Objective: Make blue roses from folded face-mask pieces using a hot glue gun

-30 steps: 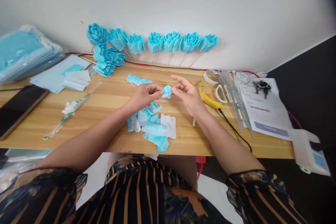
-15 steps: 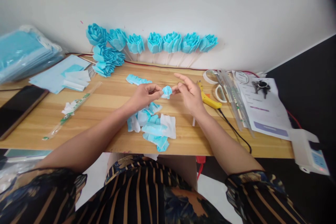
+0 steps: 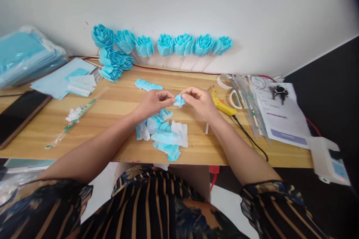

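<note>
Over the middle of the table, a small blue-and-white petal piece (image 3: 178, 101) is held between my two hands. My left hand (image 3: 157, 101) pinches its left side between thumb and fingers. Thumb and forefinger of my right hand (image 3: 200, 101) are closed on its right side. Below my hands lies a loose pile of similar blue and white petal pieces (image 3: 165, 134), some curled. A crinkled blue strip (image 3: 147, 84) rests just behind my left hand. Beside my right hand is a yellow glue gun (image 3: 224, 106) with a black cord.
Blue flowers (image 3: 183, 44) on sticks lean along the wall. At left are a bag of blue sheets (image 3: 28, 56), cut sheets (image 3: 63, 78), a phone (image 3: 24, 115) and a clear wrapper (image 3: 75, 121). At right lie scissors (image 3: 235, 99), papers (image 3: 283, 115) with keys (image 3: 279, 91), and a white box (image 3: 328, 160).
My right thumb and forefinger have come together on the right side of the petal piece; half a second ago those fingers were spread. My left hand has stayed in place.
</note>
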Available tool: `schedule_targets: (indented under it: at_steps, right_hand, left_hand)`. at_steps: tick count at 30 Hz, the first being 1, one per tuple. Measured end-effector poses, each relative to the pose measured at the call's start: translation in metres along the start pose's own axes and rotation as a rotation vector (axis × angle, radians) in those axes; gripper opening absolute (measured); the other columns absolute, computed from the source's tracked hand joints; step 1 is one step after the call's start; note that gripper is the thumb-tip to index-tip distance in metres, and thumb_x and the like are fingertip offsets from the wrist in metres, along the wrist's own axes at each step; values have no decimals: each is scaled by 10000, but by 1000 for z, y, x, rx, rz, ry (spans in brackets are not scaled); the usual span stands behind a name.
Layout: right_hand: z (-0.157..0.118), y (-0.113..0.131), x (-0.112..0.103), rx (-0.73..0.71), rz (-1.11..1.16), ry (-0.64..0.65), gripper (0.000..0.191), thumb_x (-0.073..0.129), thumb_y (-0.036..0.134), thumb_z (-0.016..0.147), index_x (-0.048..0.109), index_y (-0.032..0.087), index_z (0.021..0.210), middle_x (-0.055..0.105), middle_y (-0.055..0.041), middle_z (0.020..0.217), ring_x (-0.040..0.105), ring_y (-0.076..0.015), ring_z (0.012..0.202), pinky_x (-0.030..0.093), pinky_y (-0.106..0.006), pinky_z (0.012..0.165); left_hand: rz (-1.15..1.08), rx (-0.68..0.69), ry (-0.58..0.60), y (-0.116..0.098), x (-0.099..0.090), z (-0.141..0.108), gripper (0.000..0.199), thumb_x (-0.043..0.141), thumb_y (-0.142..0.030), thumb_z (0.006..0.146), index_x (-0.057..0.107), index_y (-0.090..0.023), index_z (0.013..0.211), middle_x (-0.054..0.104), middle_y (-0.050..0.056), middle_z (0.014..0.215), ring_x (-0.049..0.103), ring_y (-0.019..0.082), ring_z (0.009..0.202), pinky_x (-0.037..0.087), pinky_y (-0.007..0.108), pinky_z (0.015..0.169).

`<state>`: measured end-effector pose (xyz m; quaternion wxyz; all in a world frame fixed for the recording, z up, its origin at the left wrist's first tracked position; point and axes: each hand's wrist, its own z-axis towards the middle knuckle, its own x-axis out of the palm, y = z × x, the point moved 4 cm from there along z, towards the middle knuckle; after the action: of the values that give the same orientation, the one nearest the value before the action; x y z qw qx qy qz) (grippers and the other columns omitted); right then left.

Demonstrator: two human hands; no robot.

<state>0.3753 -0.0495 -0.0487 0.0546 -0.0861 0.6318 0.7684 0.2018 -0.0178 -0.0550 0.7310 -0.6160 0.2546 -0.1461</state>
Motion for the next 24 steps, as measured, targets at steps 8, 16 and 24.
schedule_targets:
  at_steps: [8,16,24]
  right_hand:
    - [3,-8,-4,105,269,-139,186,713,391,767,648,218,790,632,23,762,563,-120,719,471,-276,731]
    - [0,-10,3,141,293,-176,204,726,404,739,637,226,782,622,24,770,542,-117,707,467,-269,708]
    - [-1,-11,7,148,314,-157,195,739,400,744,661,225,780,626,25,756,551,-119,721,461,-260,701]
  left_hand:
    - [-26,9,-4,-6,-1,-1,418,655,-554,807,661,-147,711,567,-2,633,473,99,598,386,238,576]
    - [-44,-22,71,3,6,1,322,755,-448,712,677,-147,795,628,6,703,527,103,637,407,229,585]
    - [-16,-22,10,1,1,0,236,701,-375,752,628,-155,706,489,-44,579,387,64,516,295,216,482]
